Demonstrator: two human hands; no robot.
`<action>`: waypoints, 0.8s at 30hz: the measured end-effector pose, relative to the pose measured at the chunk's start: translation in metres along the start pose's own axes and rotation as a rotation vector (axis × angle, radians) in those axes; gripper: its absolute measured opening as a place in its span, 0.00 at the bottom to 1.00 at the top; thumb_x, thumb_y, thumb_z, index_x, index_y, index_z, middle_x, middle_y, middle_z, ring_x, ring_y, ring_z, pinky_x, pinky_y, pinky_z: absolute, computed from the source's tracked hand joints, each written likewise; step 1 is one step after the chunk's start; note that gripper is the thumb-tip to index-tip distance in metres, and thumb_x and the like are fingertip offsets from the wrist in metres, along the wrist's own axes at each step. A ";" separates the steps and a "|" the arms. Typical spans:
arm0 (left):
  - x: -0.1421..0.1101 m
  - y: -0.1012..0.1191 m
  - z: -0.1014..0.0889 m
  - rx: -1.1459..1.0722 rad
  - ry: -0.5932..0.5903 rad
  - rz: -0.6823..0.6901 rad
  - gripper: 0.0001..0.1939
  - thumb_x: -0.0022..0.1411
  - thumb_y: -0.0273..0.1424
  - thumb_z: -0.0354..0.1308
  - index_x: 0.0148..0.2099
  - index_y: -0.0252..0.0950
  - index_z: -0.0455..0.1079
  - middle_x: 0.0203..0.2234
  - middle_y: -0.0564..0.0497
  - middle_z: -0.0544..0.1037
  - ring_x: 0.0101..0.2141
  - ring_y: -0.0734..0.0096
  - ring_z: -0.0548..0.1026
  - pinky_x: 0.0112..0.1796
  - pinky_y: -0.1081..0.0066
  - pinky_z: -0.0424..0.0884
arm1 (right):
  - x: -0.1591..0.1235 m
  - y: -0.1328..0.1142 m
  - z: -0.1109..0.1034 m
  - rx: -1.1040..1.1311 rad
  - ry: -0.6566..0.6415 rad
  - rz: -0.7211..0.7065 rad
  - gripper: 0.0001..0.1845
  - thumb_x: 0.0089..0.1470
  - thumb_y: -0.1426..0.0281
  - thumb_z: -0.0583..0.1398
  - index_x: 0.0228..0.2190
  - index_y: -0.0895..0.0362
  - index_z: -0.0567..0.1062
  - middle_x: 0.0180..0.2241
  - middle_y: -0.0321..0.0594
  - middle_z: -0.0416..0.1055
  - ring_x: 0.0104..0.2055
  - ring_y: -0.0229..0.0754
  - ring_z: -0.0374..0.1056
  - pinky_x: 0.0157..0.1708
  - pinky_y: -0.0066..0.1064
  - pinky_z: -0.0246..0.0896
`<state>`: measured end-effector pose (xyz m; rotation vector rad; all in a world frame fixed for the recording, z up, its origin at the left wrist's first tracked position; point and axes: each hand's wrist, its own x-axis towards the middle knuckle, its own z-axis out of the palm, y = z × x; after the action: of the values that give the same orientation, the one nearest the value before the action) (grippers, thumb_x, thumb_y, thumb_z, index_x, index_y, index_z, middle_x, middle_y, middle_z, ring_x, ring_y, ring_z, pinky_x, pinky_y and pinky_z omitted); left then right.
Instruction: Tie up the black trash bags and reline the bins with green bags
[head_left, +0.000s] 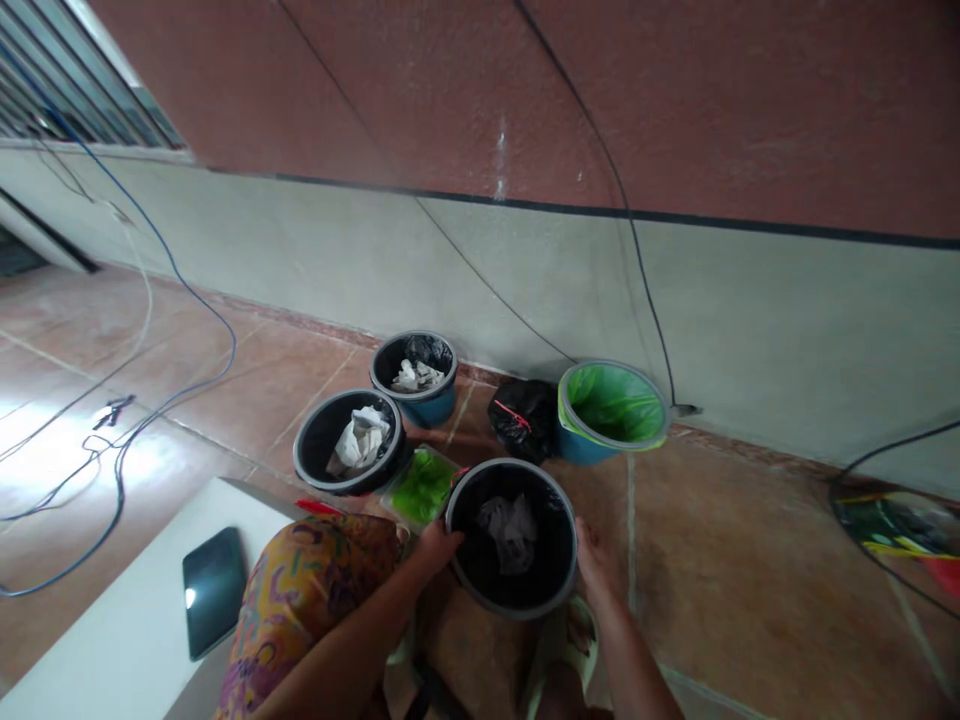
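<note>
Gripping the left rim of the black-lined waste bin (pixel 516 611), I'm closing my left hand (pixel 437 546) over its edge. On the opposite side my right hand (pixel 589 548) is pressing against the bin; through the head camera I'm not making out whether its fingers are curling shut. The bin is sitting directly between both hands, a crumpled greyish wad (pixel 511 533) is lying inside, and a green-filled packet (pixel 424 487) is lying just beyond my left hand.

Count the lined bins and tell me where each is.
4: the first bin between the left hand and right hand; a second bin to its left; a third bin behind that, nearer the wall; a green-lined bin right of the black bag. None looks hidden.
</note>
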<state>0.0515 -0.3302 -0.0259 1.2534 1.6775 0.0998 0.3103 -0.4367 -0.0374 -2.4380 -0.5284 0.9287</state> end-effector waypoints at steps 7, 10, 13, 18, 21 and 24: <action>-0.012 0.016 -0.011 0.534 0.203 0.154 0.19 0.58 0.35 0.57 0.51 0.34 0.66 0.47 0.40 0.74 0.50 0.56 0.72 0.49 0.65 0.65 | -0.031 -0.005 0.006 -0.421 0.081 -0.062 0.24 0.57 0.62 0.54 0.52 0.61 0.69 0.45 0.53 0.76 0.48 0.53 0.73 0.46 0.39 0.64; -0.016 0.025 -0.009 0.606 0.136 0.203 0.16 0.60 0.28 0.53 0.50 0.31 0.66 0.45 0.38 0.75 0.51 0.58 0.72 0.50 0.67 0.64 | -0.039 -0.005 0.009 -0.520 0.066 -0.085 0.19 0.56 0.67 0.54 0.49 0.61 0.71 0.43 0.54 0.76 0.47 0.53 0.74 0.44 0.38 0.65; -0.020 0.035 -0.010 0.608 0.127 0.225 0.16 0.60 0.24 0.51 0.50 0.29 0.66 0.44 0.36 0.75 0.48 0.57 0.74 0.48 0.67 0.65 | -0.042 -0.009 0.005 -0.536 0.057 -0.105 0.17 0.55 0.70 0.54 0.45 0.63 0.73 0.41 0.57 0.77 0.45 0.55 0.75 0.43 0.39 0.66; -0.029 0.053 -0.023 0.567 0.147 0.258 0.14 0.60 0.25 0.51 0.48 0.31 0.68 0.44 0.38 0.76 0.47 0.59 0.75 0.48 0.67 0.66 | -0.038 -0.015 -0.013 -0.484 0.051 -0.088 0.13 0.52 0.69 0.55 0.38 0.59 0.75 0.37 0.55 0.77 0.43 0.57 0.75 0.42 0.41 0.67; -0.033 0.066 -0.033 0.514 0.162 0.296 0.12 0.61 0.28 0.52 0.46 0.33 0.70 0.41 0.40 0.78 0.45 0.58 0.76 0.47 0.66 0.66 | -0.025 -0.011 -0.032 -0.382 0.057 -0.118 0.09 0.49 0.66 0.58 0.32 0.55 0.76 0.34 0.49 0.78 0.43 0.54 0.75 0.43 0.41 0.67; -0.030 0.089 -0.035 0.374 0.156 0.432 0.11 0.62 0.33 0.54 0.44 0.34 0.71 0.38 0.42 0.78 0.42 0.58 0.77 0.44 0.67 0.67 | -0.003 -0.003 -0.052 -0.111 0.085 -0.113 0.12 0.45 0.61 0.62 0.30 0.55 0.75 0.34 0.47 0.78 0.41 0.52 0.75 0.38 0.38 0.69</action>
<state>0.0849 -0.2961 0.0616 1.9234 1.5743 0.1515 0.3440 -0.4508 0.0004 -2.5036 -0.6967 0.7651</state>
